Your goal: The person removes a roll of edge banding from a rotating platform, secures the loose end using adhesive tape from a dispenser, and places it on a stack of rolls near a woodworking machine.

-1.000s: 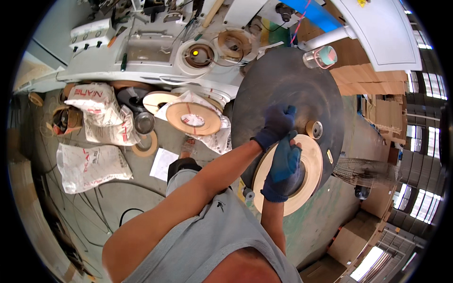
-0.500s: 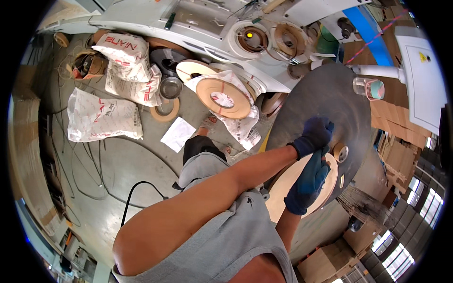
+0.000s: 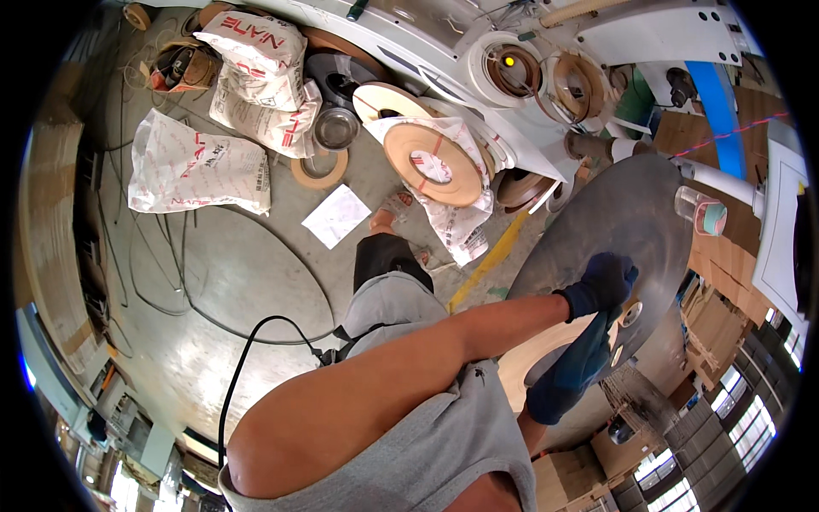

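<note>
My left hand (image 3: 602, 282), in a dark blue glove, is closed over the large dark round disc (image 3: 580, 230) at the right. What its fingers hold, if anything, is hidden. Just below it, my right hand (image 3: 563, 380), gloved in blue, reaches up beside a pale tan roll of flat banding (image 3: 517, 369) at the disc's near edge. Its fingertips are blurred and partly covered by the left hand. A round metal hub (image 3: 631, 314) sits on the disc, right of both hands. A clear jar with a green and pink end (image 3: 708, 215) lies near the far right rim.
White printed sacks (image 3: 200, 166) lie on the floor at the left. A wrapped tan roll (image 3: 432, 165) leans against the white machine (image 3: 418, 51), near a paper sheet (image 3: 337, 216). A black hose (image 3: 247, 341) curves beside me. Cardboard boxes (image 3: 589, 478) stand lower right.
The view has shifted, moving the scene down and right. Both hands remain close together at the disc. The tan roll now shows less of its face, and the hub looks barer.
</note>
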The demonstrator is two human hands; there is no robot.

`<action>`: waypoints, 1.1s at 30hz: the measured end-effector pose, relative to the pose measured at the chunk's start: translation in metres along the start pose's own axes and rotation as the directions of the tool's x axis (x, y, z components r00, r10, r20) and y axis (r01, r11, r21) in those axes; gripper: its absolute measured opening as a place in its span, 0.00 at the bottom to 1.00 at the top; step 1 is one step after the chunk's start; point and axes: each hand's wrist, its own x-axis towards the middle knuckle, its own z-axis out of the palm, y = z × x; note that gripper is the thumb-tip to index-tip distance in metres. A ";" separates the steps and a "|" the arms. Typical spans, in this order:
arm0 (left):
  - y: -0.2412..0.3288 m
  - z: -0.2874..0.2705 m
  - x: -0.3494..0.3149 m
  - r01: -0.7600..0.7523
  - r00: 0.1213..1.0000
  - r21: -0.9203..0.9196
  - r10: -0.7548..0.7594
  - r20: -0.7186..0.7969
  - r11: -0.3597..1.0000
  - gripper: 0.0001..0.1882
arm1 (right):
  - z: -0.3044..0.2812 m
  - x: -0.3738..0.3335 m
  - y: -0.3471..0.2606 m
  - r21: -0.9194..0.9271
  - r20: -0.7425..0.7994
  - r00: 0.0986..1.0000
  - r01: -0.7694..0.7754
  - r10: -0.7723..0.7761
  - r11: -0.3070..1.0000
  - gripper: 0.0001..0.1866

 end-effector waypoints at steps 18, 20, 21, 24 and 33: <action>0.016 0.012 0.145 0.637 0.672 -0.210 -0.401 0.622 0.741 0.17 | -0.016 -0.009 0.024 0.809 0.057 0.887 -0.310 0.458 0.500 0.17; 0.018 -0.006 0.133 -0.154 0.944 0.317 0.045 0.326 0.936 0.19 | -0.003 0.005 0.030 0.797 0.054 0.882 -0.320 0.468 0.511 0.16; -0.011 -0.018 0.141 -0.329 0.932 0.380 0.232 0.278 0.865 0.20 | 0.005 0.014 0.029 0.833 0.096 0.862 -0.343 0.498 0.435 0.16; 0.035 -0.055 0.117 -0.169 0.938 0.285 0.066 0.339 0.944 0.18 | 0.024 0.036 0.049 0.872 0.154 0.771 -0.400 0.618 0.281 0.17; 0.040 -0.092 0.017 0.472 0.718 -0.376 -0.101 0.689 0.797 0.16 | 0.057 0.130 0.054 0.925 0.374 0.815 -0.365 0.444 -0.108 0.17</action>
